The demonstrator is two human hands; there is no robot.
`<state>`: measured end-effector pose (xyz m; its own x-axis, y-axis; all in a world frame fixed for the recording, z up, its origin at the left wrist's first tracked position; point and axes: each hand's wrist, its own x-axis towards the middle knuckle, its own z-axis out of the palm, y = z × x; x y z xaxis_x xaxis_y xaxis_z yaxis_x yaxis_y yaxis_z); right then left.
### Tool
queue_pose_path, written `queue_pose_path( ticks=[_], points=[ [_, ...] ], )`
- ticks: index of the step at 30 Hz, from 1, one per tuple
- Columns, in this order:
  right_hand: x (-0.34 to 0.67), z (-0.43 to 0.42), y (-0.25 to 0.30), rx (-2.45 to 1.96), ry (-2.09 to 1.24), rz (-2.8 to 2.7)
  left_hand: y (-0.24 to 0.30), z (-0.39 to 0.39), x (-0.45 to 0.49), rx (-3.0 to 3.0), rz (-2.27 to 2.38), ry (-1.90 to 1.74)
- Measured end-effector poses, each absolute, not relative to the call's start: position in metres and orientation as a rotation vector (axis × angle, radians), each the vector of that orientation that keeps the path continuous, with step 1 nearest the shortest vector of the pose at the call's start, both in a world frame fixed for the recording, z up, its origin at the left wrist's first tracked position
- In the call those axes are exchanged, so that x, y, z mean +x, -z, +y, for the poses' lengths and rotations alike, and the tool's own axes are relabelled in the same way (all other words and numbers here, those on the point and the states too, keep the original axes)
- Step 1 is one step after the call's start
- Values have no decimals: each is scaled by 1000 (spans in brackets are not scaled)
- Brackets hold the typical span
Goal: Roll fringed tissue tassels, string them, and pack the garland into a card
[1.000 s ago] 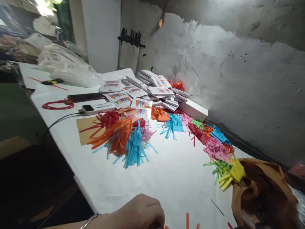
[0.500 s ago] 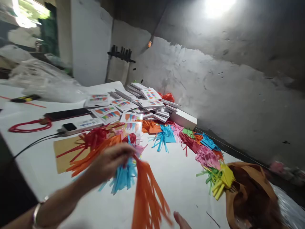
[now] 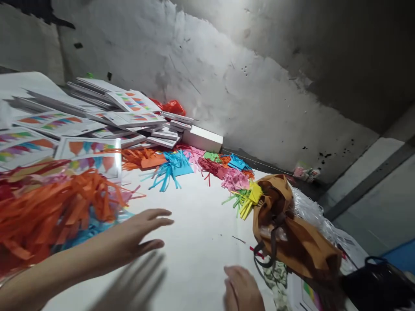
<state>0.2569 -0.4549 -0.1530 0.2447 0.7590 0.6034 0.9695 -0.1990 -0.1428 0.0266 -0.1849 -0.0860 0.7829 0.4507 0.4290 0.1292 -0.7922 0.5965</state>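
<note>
My left hand (image 3: 142, 233) hovers over the white tabletop (image 3: 194, 233), its fingers spread and nothing in it. To its left lies a heap of orange tissue-paper tassels (image 3: 65, 207), with blue tassels (image 3: 94, 226) partly under them. Low in the middle, my right hand (image 3: 244, 288) is cut by the frame's bottom edge; its fingers are loosely bent and apart from the thumb, holding nothing I can see. Further back runs a row of fringed paper tassels: orange (image 3: 144, 159), blue (image 3: 173, 169), dark red (image 3: 212, 167), pink (image 3: 235, 179) and yellow (image 3: 251, 198).
Stacked printed cards (image 3: 132, 103) showing coloured tassels cover the back left. A white box (image 3: 202, 139) and a red plastic bag (image 3: 173, 107) stand by the wall. At the right sit a brown bag (image 3: 301, 242), clear plastic (image 3: 308, 205) and a black bag (image 3: 379, 280).
My left hand has let go of the orange tassel, and orange tassels now lie heaped at the left. The view has turned right, and more of my right hand shows.
</note>
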Motion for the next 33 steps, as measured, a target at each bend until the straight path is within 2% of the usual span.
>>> queue_pose_path(
  ticks=[2, 4, 10, 15, 24, 28, 33],
  points=[
    [288, -447, 134, -2318, 396, -1553, 86, -204, 61, 2294, 287, -611],
    [316, -432, 123, -2452, 378, -1491, 83, -220, 96, 2227, 192, -440],
    [352, -402, 139, -2627, 414, -1406, 103, -259, 177, 1965, 262, -212],
    [340, -407, 138, -2507, 481, -1332, 133, -283, 205, 1700, 340, -165],
    [290, -399, 133, -2040, 570, -1455, 137, -295, 213, 1271, 356, -312],
    [313, -418, 97, -1904, 642, -1437, 149, -290, 214, 1121, 497, -424],
    [440, -454, 13, -2062, 749, -994, 160, -288, 217, 1112, 502, -421]
  ],
)
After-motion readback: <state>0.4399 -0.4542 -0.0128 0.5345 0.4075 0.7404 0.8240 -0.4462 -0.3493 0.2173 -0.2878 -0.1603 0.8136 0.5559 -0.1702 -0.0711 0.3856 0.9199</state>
